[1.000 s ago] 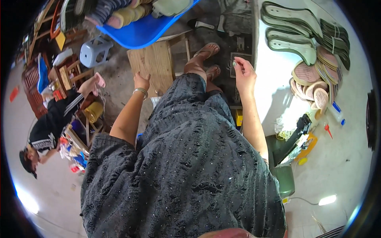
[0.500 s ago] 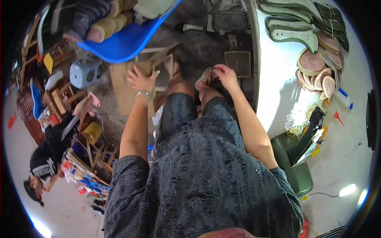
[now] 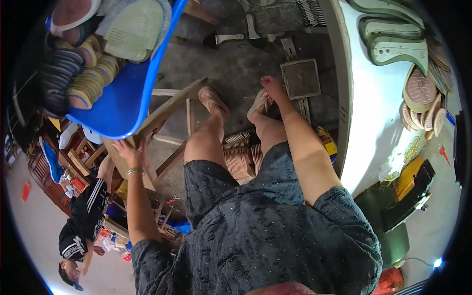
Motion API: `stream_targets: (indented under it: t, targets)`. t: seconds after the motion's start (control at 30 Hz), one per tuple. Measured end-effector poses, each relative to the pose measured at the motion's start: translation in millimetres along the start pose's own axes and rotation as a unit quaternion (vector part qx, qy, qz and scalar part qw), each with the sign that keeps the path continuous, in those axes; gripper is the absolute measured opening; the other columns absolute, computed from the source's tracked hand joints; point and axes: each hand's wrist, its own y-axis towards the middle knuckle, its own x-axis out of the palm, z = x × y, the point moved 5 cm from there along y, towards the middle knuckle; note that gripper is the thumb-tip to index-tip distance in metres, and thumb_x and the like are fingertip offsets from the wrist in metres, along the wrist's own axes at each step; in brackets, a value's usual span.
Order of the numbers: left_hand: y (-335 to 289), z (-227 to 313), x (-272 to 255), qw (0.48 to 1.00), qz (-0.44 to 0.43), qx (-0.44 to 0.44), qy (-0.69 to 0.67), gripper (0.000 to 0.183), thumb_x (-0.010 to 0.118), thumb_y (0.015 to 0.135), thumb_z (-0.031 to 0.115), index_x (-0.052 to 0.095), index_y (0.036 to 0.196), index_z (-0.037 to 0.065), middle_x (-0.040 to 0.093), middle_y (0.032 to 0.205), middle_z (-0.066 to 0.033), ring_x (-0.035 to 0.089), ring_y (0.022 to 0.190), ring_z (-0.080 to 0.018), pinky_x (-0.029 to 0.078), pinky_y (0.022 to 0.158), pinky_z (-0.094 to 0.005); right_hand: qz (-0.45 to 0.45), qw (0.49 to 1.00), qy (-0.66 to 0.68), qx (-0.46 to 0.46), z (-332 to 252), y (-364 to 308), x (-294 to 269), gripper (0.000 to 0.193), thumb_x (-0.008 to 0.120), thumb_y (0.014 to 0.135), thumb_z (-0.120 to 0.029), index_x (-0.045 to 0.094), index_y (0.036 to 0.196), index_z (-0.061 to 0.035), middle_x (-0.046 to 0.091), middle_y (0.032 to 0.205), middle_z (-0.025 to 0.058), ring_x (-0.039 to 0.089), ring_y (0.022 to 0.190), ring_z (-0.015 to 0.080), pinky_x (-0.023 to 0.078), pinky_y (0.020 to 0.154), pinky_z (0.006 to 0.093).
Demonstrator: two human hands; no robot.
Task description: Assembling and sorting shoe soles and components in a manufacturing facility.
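My left hand (image 3: 131, 153) lies with its fingers apart against a brown wooden board (image 3: 114, 160) of a wooden frame stand, beside a blue plastic tray (image 3: 115, 115). In the tray are yellowish stacked sole-shaped pieces (image 3: 98, 78), dark stacked ones (image 3: 59, 78) and a large pale green piece (image 3: 135, 32). Over my right foot hangs my right hand (image 3: 274, 89), away from the table; its fingers are blurred and partly hidden, and nothing shows in it. Stacked pinkish pieces (image 3: 238, 162) lie on the floor between my legs.
To the right stands a white table (image 3: 366, 113) with green-edged curved pieces (image 3: 398, 49) and round pink soles (image 3: 419, 91). A green chair (image 3: 393, 246) is beside it. A square-framed panel (image 3: 301, 78) lies on the floor ahead. Another person (image 3: 81, 226) is at the left.
My left hand has moved down and left onto the board near the tray. The tray and wooden stand appear closer, and the table sits further right in view. My right hand has shifted slightly left.
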Motion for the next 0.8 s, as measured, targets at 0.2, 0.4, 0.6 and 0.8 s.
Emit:
stream_targets:
  t: [0.2,0.4,0.6,0.8]
  targets:
    - [9,-25,-7,0.97,0.038,-0.014,-0.239,0.073,0.072,0.078,0.01,0.031,0.137,-0.001,0.039,0.137,-0.0177,0.037,0.127,-0.0264,0.03,0.106,-0.0367,0.081,0.966,-0.237,-0.067,9,71,6,0.034,0.06,0.084,-0.023,0.061,0.116,-0.011,0.06,0.115,0.0148,0.055,0.11,0.0334,0.045,0.092,0.0427]
    - [10,-66,-10,0.951,0.012,-0.157,-0.266,0.049,0.055,0.09,0.007,0.036,0.135,-0.002,0.043,0.135,-0.0151,0.047,0.118,-0.0236,0.035,0.102,-0.0337,0.111,0.888,-0.429,-0.119,14,131,17,0.04,0.057,0.087,-0.021,0.054,0.127,-0.02,0.033,0.145,0.0117,0.029,0.133,0.0335,0.035,0.101,0.0509]
    - [11,-76,-26,0.959,0.077,-0.071,-0.265,0.06,0.053,0.092,0.017,0.024,0.141,-0.004,0.03,0.145,-0.0173,0.033,0.131,-0.0253,0.025,0.109,-0.0349,0.069,0.881,-0.46,-0.082,12,177,41,0.036,0.039,0.096,-0.018,0.054,0.129,-0.0213,0.02,0.151,0.0104,0.018,0.138,0.0344,0.024,0.109,0.0522]
    - [12,-86,-26,0.982,0.058,-0.022,-0.177,0.066,0.05,0.092,0.03,0.022,0.143,-0.002,0.025,0.147,-0.0195,0.026,0.135,-0.0285,0.018,0.111,-0.036,0.139,0.88,-0.442,-0.101,16,216,39,0.032,0.041,0.097,-0.021,0.062,0.119,-0.0103,0.019,0.152,0.0075,0.017,0.139,0.0323,0.025,0.109,0.0496]
